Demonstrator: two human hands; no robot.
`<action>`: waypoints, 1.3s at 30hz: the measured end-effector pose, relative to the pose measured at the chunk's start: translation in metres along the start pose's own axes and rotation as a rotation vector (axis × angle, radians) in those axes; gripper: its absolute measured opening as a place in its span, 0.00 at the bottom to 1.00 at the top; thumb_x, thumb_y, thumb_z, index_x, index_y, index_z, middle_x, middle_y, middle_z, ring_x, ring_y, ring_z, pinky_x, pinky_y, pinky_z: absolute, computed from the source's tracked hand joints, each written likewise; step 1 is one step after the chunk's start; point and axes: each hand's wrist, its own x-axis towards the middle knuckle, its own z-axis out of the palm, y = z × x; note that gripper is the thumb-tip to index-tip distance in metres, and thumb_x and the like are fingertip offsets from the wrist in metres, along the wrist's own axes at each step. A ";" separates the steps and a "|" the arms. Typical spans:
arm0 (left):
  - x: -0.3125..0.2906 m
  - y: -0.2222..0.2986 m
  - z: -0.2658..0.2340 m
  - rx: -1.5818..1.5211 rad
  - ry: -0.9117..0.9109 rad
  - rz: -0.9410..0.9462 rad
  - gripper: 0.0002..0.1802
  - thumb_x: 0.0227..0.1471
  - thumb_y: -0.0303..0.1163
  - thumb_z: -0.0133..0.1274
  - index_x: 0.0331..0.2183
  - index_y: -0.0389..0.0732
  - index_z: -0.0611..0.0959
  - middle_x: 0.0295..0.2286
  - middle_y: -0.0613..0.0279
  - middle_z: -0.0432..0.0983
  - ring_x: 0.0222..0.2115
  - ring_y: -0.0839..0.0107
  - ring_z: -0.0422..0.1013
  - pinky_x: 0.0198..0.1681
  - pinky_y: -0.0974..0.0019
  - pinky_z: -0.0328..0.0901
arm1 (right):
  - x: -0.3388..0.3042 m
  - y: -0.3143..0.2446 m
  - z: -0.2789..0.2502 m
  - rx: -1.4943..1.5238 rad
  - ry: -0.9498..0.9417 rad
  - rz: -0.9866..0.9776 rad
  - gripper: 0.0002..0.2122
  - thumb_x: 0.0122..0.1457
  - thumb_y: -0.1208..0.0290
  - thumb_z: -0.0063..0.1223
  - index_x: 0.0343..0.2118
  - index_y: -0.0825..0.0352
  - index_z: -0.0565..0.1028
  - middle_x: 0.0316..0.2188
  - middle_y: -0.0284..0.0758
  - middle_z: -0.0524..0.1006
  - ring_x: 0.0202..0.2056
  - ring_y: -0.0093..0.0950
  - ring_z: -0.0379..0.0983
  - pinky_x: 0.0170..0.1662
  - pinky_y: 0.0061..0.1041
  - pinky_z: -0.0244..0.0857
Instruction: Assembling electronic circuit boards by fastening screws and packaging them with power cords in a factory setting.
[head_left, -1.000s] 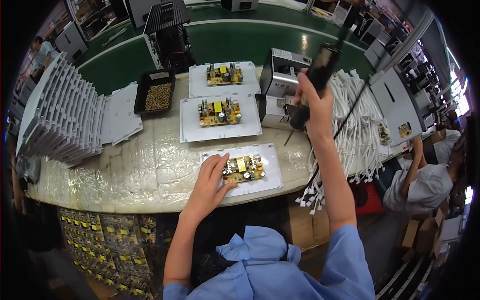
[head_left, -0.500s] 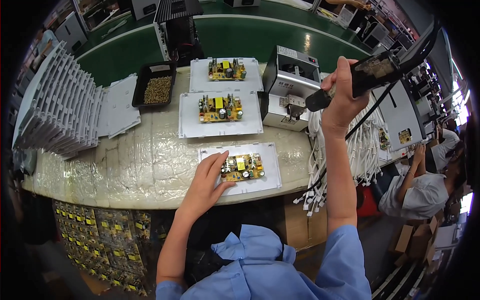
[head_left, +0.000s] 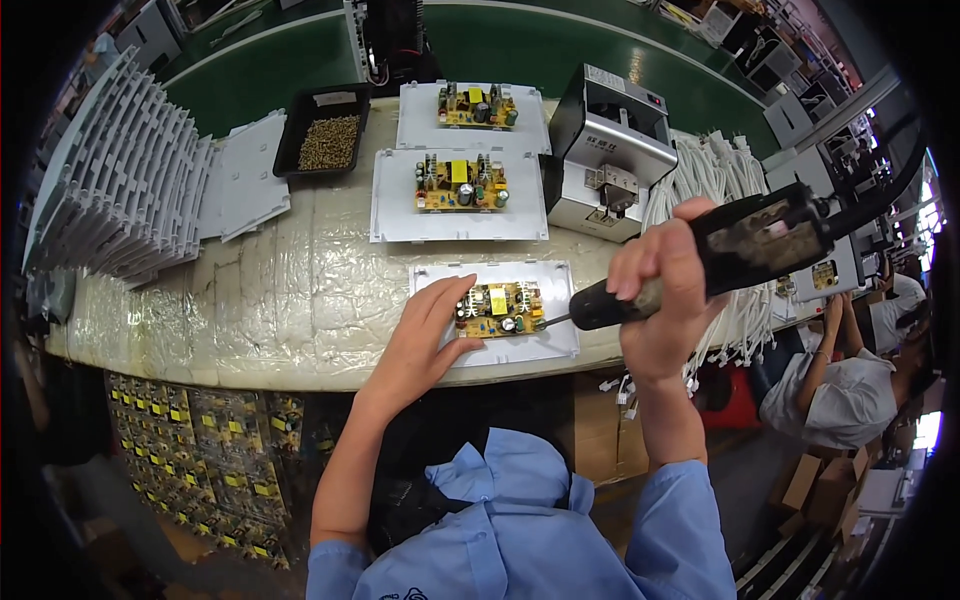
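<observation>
My left hand grips the left end of a yellow-brown circuit board, thumb at the near edge and fingers at the far side. The board lies flat on a white plastic panel near the table's front edge. An electric screwdriver, black with a worn body, is wrapped in my right hand. It tilts down to the left, and its thin bit reaches the board's right end, by the near corner. Whether the bit sits on a screw is too small to tell.
Two more white panels bearing circuit boards lie behind. To their right stands a silver-and-black screw feeder, beside white cables. A black tray of small screws and a white panel stack are left. Another person sits far right.
My right hand has brought the screwdriver down and nearer from beside the screw feeder to the board's right end. My left hand keeps its hold; the whole view has shifted slightly.
</observation>
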 end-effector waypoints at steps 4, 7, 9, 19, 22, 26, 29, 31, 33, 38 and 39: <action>0.000 0.001 0.000 -0.006 -0.011 0.013 0.39 0.45 0.32 0.64 0.58 0.41 0.67 0.53 0.49 0.66 0.54 0.51 0.63 0.57 0.56 0.59 | -0.007 0.008 0.005 -0.079 -0.017 0.019 0.12 0.61 0.72 0.50 0.44 0.70 0.63 0.19 0.31 0.64 0.16 0.21 0.62 0.22 0.24 0.61; -0.001 0.000 0.001 0.000 -0.007 0.011 0.39 0.45 0.31 0.64 0.58 0.41 0.67 0.53 0.49 0.66 0.53 0.51 0.63 0.57 0.56 0.59 | -0.009 0.012 0.005 -0.117 -0.028 0.016 0.13 0.60 0.73 0.51 0.44 0.70 0.63 0.18 0.32 0.65 0.16 0.21 0.63 0.22 0.23 0.61; 0.000 0.000 0.001 -0.004 -0.009 0.008 0.39 0.44 0.31 0.65 0.58 0.41 0.67 0.53 0.49 0.66 0.53 0.51 0.63 0.57 0.56 0.59 | -0.010 0.014 0.004 -0.110 -0.041 0.009 0.13 0.60 0.73 0.51 0.43 0.70 0.63 0.17 0.32 0.65 0.15 0.21 0.63 0.22 0.23 0.61; 0.003 0.002 0.000 0.003 -0.011 0.006 0.39 0.44 0.30 0.65 0.57 0.41 0.68 0.52 0.49 0.66 0.53 0.51 0.63 0.56 0.56 0.59 | 0.004 0.025 -0.012 -0.133 -0.613 -0.155 0.14 0.49 0.84 0.56 0.36 0.67 0.63 0.18 0.33 0.68 0.16 0.24 0.65 0.23 0.24 0.64; 0.002 0.002 -0.001 0.004 -0.009 0.006 0.39 0.44 0.30 0.65 0.57 0.41 0.68 0.52 0.50 0.66 0.53 0.52 0.63 0.56 0.56 0.59 | 0.015 0.025 -0.005 -0.004 -0.811 -0.067 0.16 0.43 0.88 0.61 0.32 0.67 0.66 0.18 0.32 0.70 0.19 0.24 0.68 0.26 0.24 0.65; 0.003 0.003 -0.002 0.001 -0.012 0.018 0.38 0.44 0.30 0.65 0.57 0.40 0.68 0.52 0.50 0.66 0.53 0.52 0.63 0.57 0.57 0.60 | 0.005 0.017 0.000 -0.110 -0.718 0.037 0.15 0.43 0.87 0.64 0.31 0.68 0.68 0.20 0.34 0.73 0.23 0.21 0.73 0.28 0.19 0.67; 0.002 0.002 -0.001 0.009 -0.014 0.002 0.37 0.44 0.30 0.64 0.56 0.40 0.68 0.52 0.50 0.66 0.53 0.52 0.63 0.57 0.57 0.60 | 0.007 0.012 -0.008 -0.220 -0.621 -0.028 0.14 0.49 0.83 0.60 0.35 0.69 0.66 0.21 0.34 0.73 0.22 0.23 0.73 0.26 0.21 0.68; 0.001 0.004 0.000 0.014 -0.021 -0.003 0.37 0.45 0.30 0.64 0.56 0.40 0.68 0.52 0.50 0.66 0.53 0.52 0.63 0.57 0.56 0.60 | 0.013 0.010 -0.012 0.035 -0.273 -0.164 0.11 0.58 0.78 0.50 0.41 0.67 0.62 0.18 0.33 0.68 0.17 0.21 0.65 0.22 0.23 0.65; 0.002 0.006 0.003 0.004 -0.006 -0.004 0.37 0.45 0.30 0.64 0.56 0.40 0.68 0.52 0.50 0.66 0.53 0.51 0.63 0.57 0.56 0.60 | 0.037 -0.005 -0.010 -0.035 0.068 -0.286 0.07 0.60 0.78 0.49 0.39 0.69 0.66 0.18 0.30 0.67 0.17 0.20 0.63 0.26 0.23 0.64; 0.011 0.006 0.009 -0.024 -0.006 -0.010 0.38 0.45 0.31 0.64 0.57 0.41 0.68 0.53 0.50 0.66 0.54 0.52 0.63 0.57 0.57 0.60 | 0.091 0.013 -0.019 -0.227 0.290 -0.468 0.05 0.59 0.78 0.53 0.35 0.72 0.70 0.18 0.32 0.70 0.18 0.20 0.67 0.27 0.22 0.65; 0.011 0.007 0.007 -0.035 -0.004 0.003 0.39 0.45 0.31 0.64 0.58 0.41 0.68 0.53 0.50 0.66 0.54 0.52 0.63 0.58 0.57 0.60 | 0.092 0.016 -0.016 -0.237 0.271 -0.470 0.05 0.59 0.78 0.54 0.34 0.72 0.70 0.18 0.32 0.70 0.18 0.21 0.67 0.27 0.22 0.65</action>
